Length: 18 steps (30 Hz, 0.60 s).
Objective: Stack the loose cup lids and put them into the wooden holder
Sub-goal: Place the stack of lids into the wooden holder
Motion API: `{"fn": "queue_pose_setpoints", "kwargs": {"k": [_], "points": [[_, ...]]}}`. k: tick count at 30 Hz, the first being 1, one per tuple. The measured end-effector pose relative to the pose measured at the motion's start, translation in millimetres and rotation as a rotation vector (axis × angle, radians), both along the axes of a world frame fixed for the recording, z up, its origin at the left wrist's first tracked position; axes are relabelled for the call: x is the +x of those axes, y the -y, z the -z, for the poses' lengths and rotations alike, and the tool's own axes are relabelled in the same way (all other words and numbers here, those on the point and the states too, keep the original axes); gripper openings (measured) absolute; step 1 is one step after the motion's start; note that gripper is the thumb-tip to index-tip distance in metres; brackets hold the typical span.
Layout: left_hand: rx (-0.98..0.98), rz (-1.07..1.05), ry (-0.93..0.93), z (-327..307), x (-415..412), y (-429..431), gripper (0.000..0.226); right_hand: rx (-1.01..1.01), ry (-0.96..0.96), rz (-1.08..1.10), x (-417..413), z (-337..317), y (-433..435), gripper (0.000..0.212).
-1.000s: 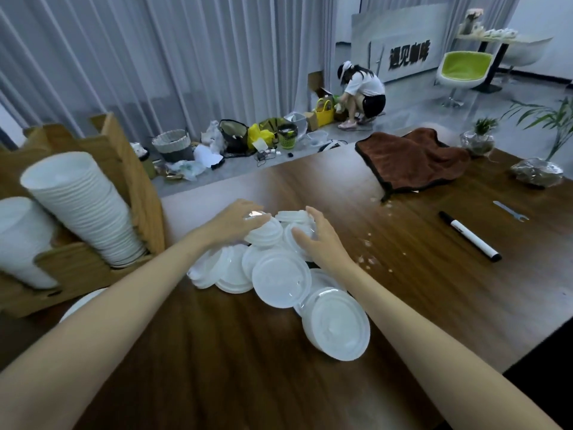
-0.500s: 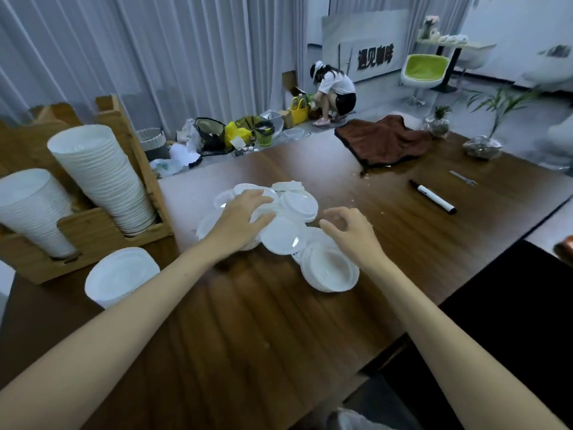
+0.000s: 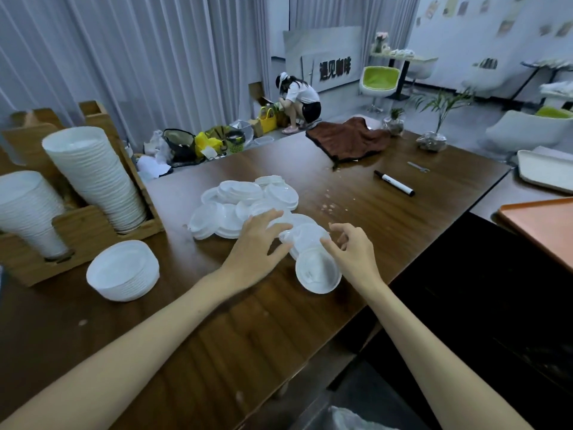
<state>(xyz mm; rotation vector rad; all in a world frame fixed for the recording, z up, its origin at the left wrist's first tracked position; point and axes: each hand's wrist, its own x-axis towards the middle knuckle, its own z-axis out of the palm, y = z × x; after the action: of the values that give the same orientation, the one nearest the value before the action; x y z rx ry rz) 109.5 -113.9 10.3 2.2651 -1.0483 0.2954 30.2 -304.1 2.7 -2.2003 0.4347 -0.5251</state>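
Mid-frame lids (image 3: 242, 192): flat on surface (image 3: 217, 336)
Holder (image 3: 83, 225) stacks (image 3: 93, 178): long axis leaning upper left
Left hand (image 3: 259, 246): spread on lids
Right hand (image 3: 353, 256): curled, grip unclear

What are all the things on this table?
Loose lids: heap, uncountable, white, table middle.
Tall lid stacks: two, white, in the holder.
Short lid stack: one, white, before the holder.
Wooden holder: one, brown, left.
Marker: one, black-and-white, right of heap.
Cloth: one, brown, far edge.
Small plants: two, green, far right corner.
Table: one, dark brown.
Left hand: one, resting on the heap.
Right hand: one, at the nearest lid.
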Motion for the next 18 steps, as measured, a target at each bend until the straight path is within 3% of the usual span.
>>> {"fn": "queue_pose_setpoints", "kwargs": {"k": [7,13,18], "points": [[0.101,0.152,0.064,20.8,-27.1,-19.6,0.041,-0.034,0.128,-0.03,-22.3,12.7,-50.0,0.031],[0.128,-0.048,-0.081,20.3,-27.8,-65.9,0.04,0.001,0.157,-0.172,-14.6,9.5,-89.8,0.027],[0.159,-0.235,-0.098,19.3,-30.1,-105.2,0.029,0.03,0.166,-0.326,3.4,5.1,-118.2,0.021]]}}
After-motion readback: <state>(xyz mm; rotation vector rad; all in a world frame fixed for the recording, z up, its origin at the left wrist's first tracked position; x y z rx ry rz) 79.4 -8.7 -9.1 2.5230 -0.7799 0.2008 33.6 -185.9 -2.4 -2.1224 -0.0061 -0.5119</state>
